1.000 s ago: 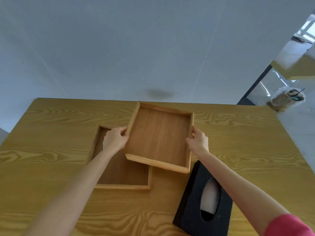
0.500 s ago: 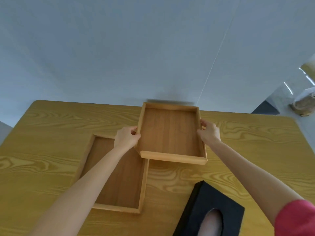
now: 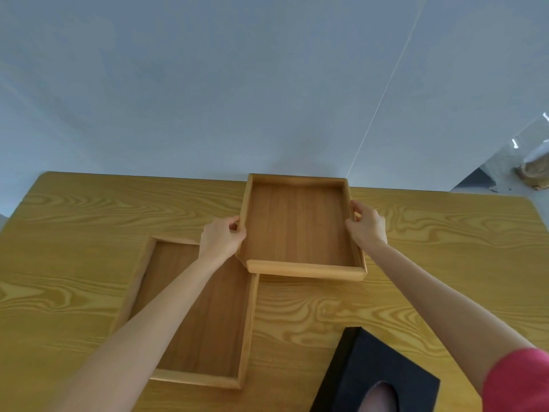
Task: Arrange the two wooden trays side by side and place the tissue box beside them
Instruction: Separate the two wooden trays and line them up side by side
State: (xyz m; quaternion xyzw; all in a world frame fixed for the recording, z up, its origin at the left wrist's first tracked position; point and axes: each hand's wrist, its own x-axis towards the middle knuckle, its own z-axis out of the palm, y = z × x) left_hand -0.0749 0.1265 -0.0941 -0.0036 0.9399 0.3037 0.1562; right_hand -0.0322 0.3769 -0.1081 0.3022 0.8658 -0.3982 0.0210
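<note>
Plain indoor room, possibly an office or home: a wood-grain table (image 3: 416,292) is standing with its far edge against a bare pale wall (image 3: 208,84); glossy floor (image 3: 502,171) is showing beyond its far right corner.

Left hand (image 3: 221,239) and right hand (image 3: 367,226) gripping opposite rims of the far wooden tray (image 3: 300,230), near tray (image 3: 202,319) on the table (image 3: 89,221), its far right corner under the held one, black tissue box (image 3: 377,373) at lower right
</note>
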